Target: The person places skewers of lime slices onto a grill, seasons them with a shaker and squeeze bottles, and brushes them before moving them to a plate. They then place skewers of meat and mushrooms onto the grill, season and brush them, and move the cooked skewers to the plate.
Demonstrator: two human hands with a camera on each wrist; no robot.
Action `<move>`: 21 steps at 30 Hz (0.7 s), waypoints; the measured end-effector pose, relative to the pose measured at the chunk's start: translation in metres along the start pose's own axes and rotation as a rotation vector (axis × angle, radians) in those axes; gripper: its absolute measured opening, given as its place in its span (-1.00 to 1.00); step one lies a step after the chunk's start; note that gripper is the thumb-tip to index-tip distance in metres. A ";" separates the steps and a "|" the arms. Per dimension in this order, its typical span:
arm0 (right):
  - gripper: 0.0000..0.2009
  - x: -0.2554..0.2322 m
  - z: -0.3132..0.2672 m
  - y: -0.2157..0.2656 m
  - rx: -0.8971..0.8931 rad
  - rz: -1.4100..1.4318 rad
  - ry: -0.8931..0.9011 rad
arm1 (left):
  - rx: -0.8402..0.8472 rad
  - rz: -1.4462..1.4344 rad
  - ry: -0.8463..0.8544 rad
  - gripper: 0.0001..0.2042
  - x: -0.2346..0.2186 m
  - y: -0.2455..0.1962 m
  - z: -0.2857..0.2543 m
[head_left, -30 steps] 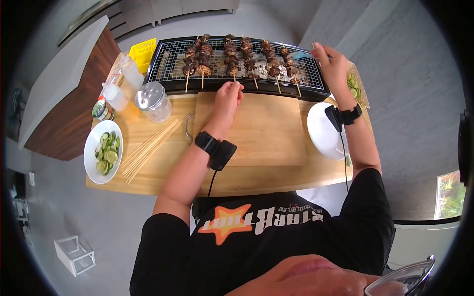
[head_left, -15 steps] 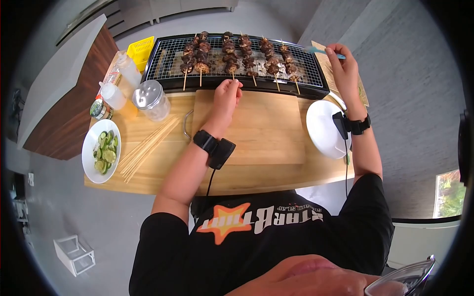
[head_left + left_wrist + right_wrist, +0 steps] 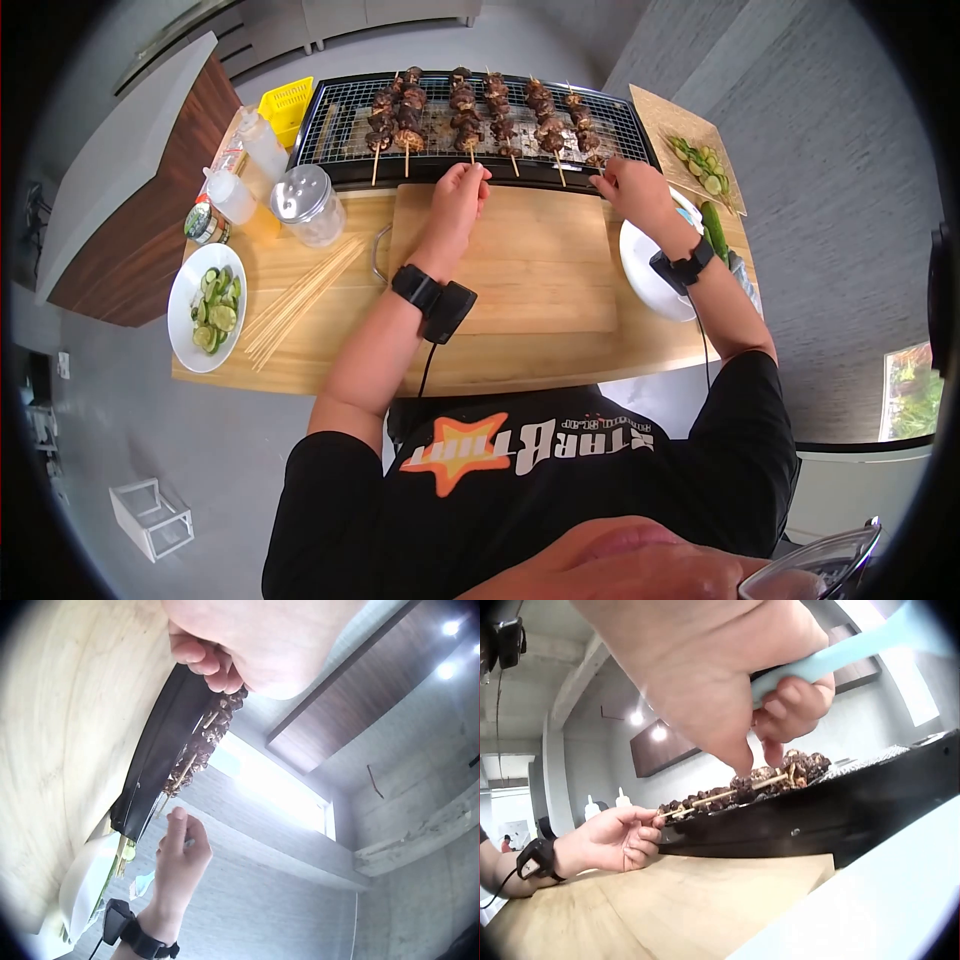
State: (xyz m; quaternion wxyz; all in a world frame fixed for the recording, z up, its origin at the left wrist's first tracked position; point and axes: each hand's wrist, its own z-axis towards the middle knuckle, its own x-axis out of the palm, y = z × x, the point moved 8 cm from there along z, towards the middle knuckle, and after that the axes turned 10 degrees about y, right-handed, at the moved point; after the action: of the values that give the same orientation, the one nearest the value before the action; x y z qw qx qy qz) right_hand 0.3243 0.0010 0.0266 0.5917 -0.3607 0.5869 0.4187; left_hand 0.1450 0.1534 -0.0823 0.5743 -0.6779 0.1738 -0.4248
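Observation:
Several skewers of browned pieces lie across the grill [image 3: 432,172], among them a middle skewer [image 3: 465,110] and the rightmost skewer [image 3: 582,118]. My left hand [image 3: 460,208] pinches the stick end of the middle skewer at the grill's front edge; the right wrist view also shows this left hand [image 3: 619,838]. With curled fingers, my right hand [image 3: 640,200] holds a light blue utensil [image 3: 840,656]. Its thumb and forefinger are close to the rightmost skewer's stick end; in the right wrist view they hover just above a stick [image 3: 769,781], and contact is unclear.
A wooden board [image 3: 530,270] lies before the grill. Left are a lidded jar [image 3: 308,205], squeeze bottles, loose sticks [image 3: 300,305] and a bowl [image 3: 178,325] of green slices. Right are a white bowl [image 3: 650,275] and a tray [image 3: 655,120] with green slices.
My right hand has come from the grill's far right corner down to its front edge, the blue utensil still in it. My left hand keeps its pinch on the middle stick.

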 end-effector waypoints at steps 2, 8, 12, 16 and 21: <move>-0.76 0.004 0.003 0.000 0.024 -0.063 0.023 | -0.002 0.000 0.000 -0.79 0.000 0.000 -0.001; -0.78 0.005 0.014 -0.009 0.040 -0.068 -0.011 | -0.006 0.010 0.025 -0.81 0.000 0.000 -0.001; -0.77 -0.009 0.015 -0.012 0.057 0.004 -0.123 | 0.000 0.006 0.024 -0.81 0.000 0.002 0.000; -0.75 -0.010 0.015 -0.012 0.089 0.043 -0.143 | 0.004 0.014 0.026 -0.80 0.000 0.002 0.001; -0.74 0.010 0.019 -0.013 0.117 -0.021 -0.008 | 0.003 0.020 0.031 -0.80 0.000 0.002 0.001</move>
State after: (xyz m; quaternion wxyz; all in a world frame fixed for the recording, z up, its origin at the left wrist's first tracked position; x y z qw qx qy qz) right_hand 0.3428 0.0141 0.0168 0.6185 -0.3298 0.6042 0.3790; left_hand 0.1464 0.1534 -0.0839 0.5768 -0.6685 0.1886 -0.4299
